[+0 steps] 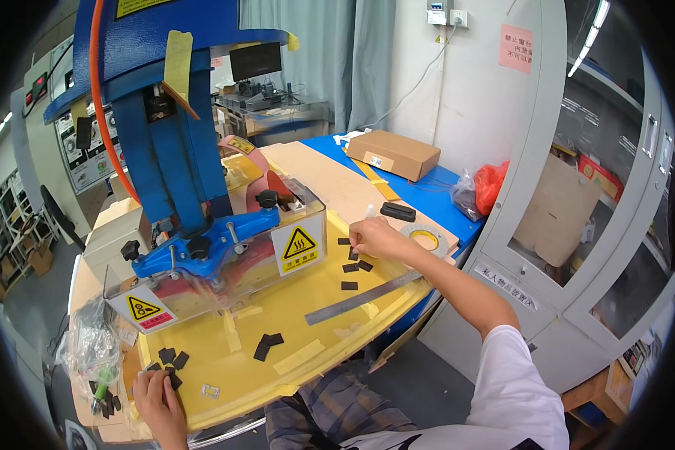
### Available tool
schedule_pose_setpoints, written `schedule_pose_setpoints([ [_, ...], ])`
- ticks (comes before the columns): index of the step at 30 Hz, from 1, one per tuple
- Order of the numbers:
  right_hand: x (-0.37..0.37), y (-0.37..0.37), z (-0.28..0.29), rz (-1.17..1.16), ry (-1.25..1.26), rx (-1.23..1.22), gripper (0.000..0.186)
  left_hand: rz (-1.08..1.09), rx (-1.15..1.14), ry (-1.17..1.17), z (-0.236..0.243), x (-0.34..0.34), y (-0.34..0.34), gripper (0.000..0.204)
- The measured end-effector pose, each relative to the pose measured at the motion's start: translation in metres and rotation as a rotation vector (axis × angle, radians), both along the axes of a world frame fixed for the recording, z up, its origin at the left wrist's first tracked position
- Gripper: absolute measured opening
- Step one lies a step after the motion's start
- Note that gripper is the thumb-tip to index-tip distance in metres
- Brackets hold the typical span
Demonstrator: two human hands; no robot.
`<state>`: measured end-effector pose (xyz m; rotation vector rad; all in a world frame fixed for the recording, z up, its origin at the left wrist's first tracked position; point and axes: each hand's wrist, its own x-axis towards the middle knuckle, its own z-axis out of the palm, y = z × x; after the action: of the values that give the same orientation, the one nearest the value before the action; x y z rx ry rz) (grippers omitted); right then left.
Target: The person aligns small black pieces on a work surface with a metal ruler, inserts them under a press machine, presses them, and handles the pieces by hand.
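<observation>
My right hand [379, 238] reaches to the far right of the yellow work surface. Its fingertips are pinched down on a small black rectangular piece [352, 254], partly hidden under them. Several similar black pieces [349, 286] lie around it. At the near left edge, my left hand [157, 405] has its fingers bent and close together over another black piece [175, 379], which they partly cover. More black pieces [181, 361] lie just beyond these fingers. A separate little group of black pieces [268, 345] rests between the two hands.
A blue press [202, 247] with a clear guard [262, 281] and hot-surface label stands at the back left. A steel ruler [360, 298], tape roll [425, 238] and black oblong object [398, 211] lie right. A plastic bag [90, 341] sits left; a cardboard box [394, 154] stands behind.
</observation>
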<state>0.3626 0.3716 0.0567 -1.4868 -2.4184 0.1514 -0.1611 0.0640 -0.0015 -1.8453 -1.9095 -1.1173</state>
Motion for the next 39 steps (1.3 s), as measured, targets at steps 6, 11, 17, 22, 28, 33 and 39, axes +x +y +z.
schedule_pose_setpoints([
  [6, -0.006, -0.052, 0.027, 0.015, 0.445, 0.128, 0.013, -0.005, 0.133, -0.115, 0.012, 0.012, -0.004, 0.012],
  [11, -0.054, -0.164, 0.019, 0.079, 1.064, -0.371, 0.017, -0.253, 0.103, -0.568, 0.028, 0.09, -0.037, 0.015],
  [17, -0.152, -0.235, -0.012, 0.296, 1.297, -0.57, 0.017, -0.613, -0.367, -1.242, 0.023, 0.157, -0.024, 0.021],
  [22, -0.182, -0.247, -0.026, 0.358, 1.232, -0.651, 0.02, -0.607, -0.374, -1.358, 0.022, 0.146, -0.021, 0.013],
  [28, -0.186, -0.253, -0.031, 0.429, 1.004, -0.498, 0.031, -0.549, -0.324, -1.346, 0.017, 0.138, -0.029, 0.015],
  [33, -0.188, -0.256, -0.028, 0.435, 0.954, -0.399, 0.036, -0.536, -0.315, -1.332, 0.015, 0.137, -0.029, 0.015],
  [39, -0.19, -0.258, -0.023, 0.441, 0.904, -0.305, 0.036, -0.512, -0.294, -1.329, 0.015, 0.139, -0.029, 0.014],
])
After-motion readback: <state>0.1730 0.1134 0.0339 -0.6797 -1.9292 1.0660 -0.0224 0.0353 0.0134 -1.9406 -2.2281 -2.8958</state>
